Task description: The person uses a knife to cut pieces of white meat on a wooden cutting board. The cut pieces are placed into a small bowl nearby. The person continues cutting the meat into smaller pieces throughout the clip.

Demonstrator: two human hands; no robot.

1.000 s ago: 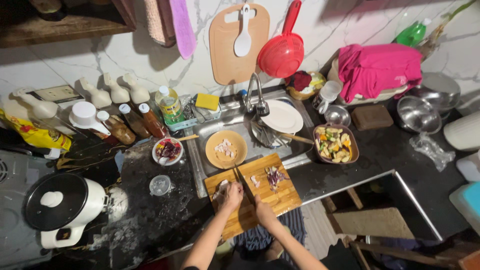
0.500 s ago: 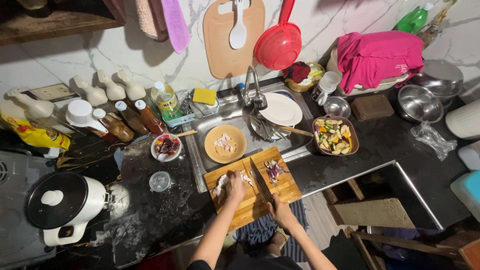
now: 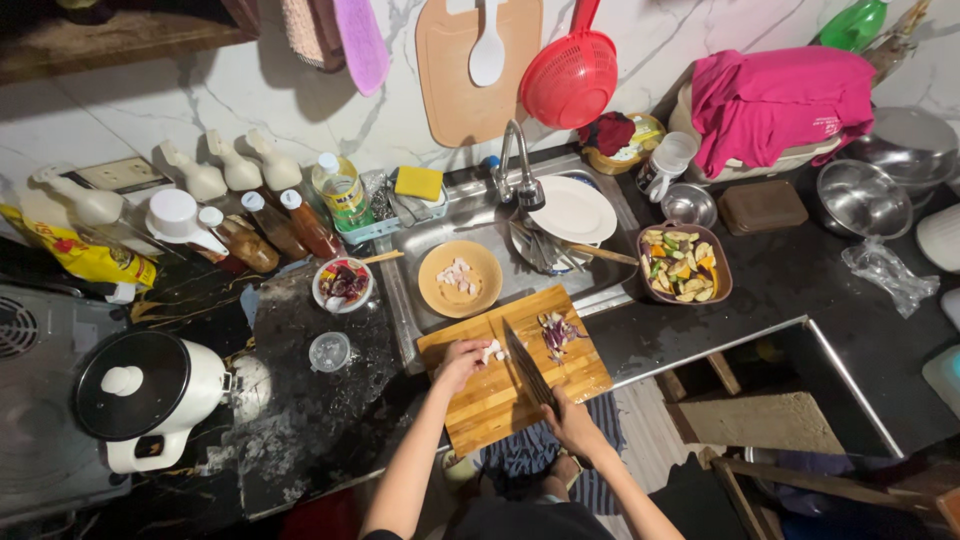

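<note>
My left hand (image 3: 462, 362) pinches pale garlic-like pieces (image 3: 492, 350) on wooden cutting board (image 3: 480, 400) over sink near edge. Right hand (image 3: 572, 420) wrapped round dark-bladed knife (image 3: 527, 366). Chopped purple onion (image 3: 556, 333) right, done. Orange bowl (image 3: 459, 279) beyond board holds cut pieces. Pale bits partly chopped, I judge.

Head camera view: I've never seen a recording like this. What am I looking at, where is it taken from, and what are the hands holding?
No machine here: a person wears one camera on the head, looking down at a dark kitchen counter. A wooden cutting board lies across the sink's front edge. The right hand grips a knife, blade on the board. The left hand touches pale food pieces beside the blade. Chopped purple onion sits further along the board. An orange bowl holds similar pale pieces. A white rice cooker stands at left.
</note>
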